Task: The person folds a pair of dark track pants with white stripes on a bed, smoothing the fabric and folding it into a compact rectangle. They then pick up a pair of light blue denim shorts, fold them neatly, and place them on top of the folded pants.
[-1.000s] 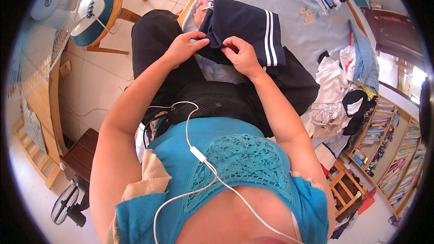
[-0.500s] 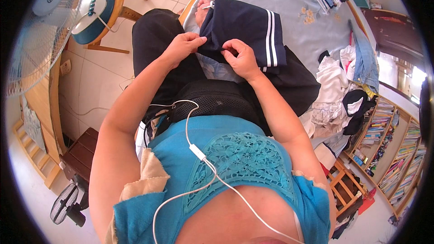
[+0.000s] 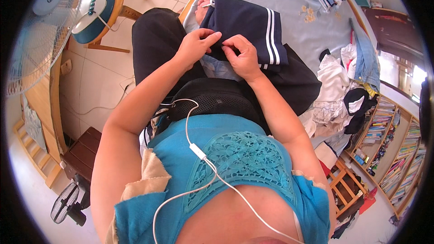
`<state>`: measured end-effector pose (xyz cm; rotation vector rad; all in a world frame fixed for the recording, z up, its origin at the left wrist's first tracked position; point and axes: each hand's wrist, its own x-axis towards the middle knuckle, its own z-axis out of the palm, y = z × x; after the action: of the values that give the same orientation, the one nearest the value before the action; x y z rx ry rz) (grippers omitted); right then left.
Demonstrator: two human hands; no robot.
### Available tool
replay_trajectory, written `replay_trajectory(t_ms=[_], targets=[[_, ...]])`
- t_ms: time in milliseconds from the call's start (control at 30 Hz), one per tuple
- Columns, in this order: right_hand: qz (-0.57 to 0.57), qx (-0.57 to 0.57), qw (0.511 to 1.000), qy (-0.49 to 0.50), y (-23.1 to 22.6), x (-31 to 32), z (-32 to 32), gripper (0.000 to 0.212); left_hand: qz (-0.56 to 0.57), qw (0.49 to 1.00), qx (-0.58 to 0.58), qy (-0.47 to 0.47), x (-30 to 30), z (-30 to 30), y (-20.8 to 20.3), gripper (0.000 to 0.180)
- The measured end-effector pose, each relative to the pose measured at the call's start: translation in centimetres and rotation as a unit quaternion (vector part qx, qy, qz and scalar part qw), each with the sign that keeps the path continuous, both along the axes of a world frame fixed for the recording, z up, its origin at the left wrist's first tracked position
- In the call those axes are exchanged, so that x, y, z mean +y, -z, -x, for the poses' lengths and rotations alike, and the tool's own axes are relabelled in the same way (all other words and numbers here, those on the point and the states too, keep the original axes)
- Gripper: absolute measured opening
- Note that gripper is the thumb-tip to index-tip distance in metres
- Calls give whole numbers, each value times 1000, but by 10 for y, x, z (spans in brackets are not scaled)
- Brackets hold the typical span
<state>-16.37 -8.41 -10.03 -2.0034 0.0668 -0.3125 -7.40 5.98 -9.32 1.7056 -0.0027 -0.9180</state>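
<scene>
Navy shorts with two white side stripes and a white drawstring at the far left corner lie folded across my legs and the bed's edge. My left hand pinches the near edge of the cloth between thumb and fingers. Just to its right, my right hand is closed on the same edge, thumb against fingertips. The cloth between the two hands is dark, and its folds are hard to make out.
A bed with a pale blue sheet extends ahead. Crumpled clothes lie at right, with bookshelves beyond. A large fan and a wooden stool stand left. A white cable hangs over my chest.
My left hand has moved right along the cloth's edge, closer to my right hand. The right hand has barely shifted, and the shorts lie almost as before.
</scene>
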Motion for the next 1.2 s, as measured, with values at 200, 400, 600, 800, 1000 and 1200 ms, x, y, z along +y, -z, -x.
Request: replay_trajectory(t_ms=[200, 400, 600, 800, 1000, 1200], targets=[[-12, -20, 1000, 6, -1, -3, -4, 7, -35, 971, -236, 1, -7, 1, 17, 27], [87, 43, 992, -81, -17, -33, -43, 23, 93, 988, -125, -1, -14, 15, 0, 21], [250, 75, 952, -162, -28, -53, -71, 17, 115, 943, -313, 17, -7, 20, 6, 22], [126, 92, 980, -122, -37, -61, -63, 20, 139, 966, -215, -36, -1, 15, 21, 35], [133, 41, 982, -126, -37, -65, -57, 17, 104, 900, -422, 24, -21, 8, 7, 45], [196, 16, 974, -116, -44, -72, -58, 15, 83, 872, -478, 68, -30, -6, 20, 27]])
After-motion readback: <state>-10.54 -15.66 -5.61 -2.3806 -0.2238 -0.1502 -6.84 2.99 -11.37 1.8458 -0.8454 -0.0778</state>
